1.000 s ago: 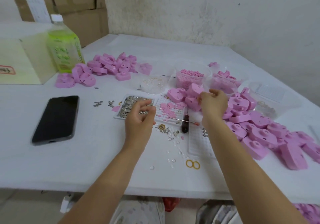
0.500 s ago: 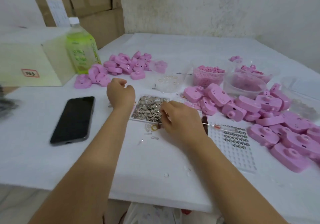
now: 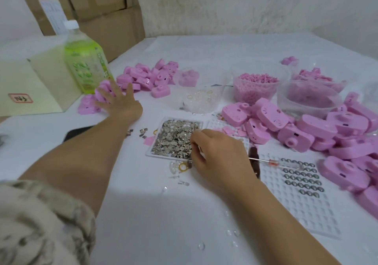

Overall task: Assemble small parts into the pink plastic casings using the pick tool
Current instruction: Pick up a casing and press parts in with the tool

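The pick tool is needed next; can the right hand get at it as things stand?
Probably yes: the pick tool lies uncovered on the white grid tray, close beside the right hand.

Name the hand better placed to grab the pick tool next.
Probably right. The right hand sits at the tray of metal parts, with the pick tool lying just beside it. The left hand is stretched away, fingers spread on the far casing pile near the green bottle.
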